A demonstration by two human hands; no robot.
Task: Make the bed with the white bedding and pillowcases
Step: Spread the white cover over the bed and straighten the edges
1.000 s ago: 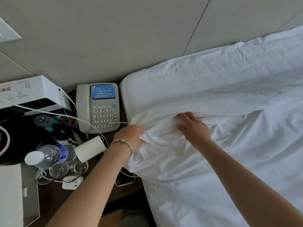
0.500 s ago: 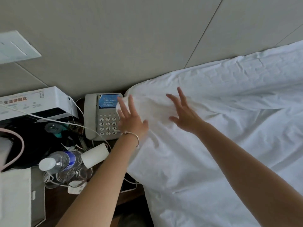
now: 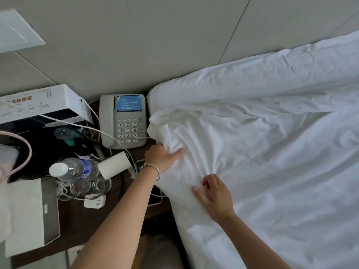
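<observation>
Bedding (image 3: pixel 262 152): bunched corner beside my left hand, at the mattress edge.
Change: both hands were spread flat; now they've dropped back.
Left hand (image 3: pixel 162 157): I'm gripping the fold.
Right hand (image 3: pixel 213 193): fingers curled, pinching cloth below.
Meaning: I reckon the corner still needs tucking.

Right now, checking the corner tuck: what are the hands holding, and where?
Left hand grips the white bedding at its bunched corner edge; right hand pinches a nearby fold.

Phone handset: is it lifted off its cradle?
No. The handset lies seated along the left side of the phone on the nightstand, and neither hand touches it.
</observation>
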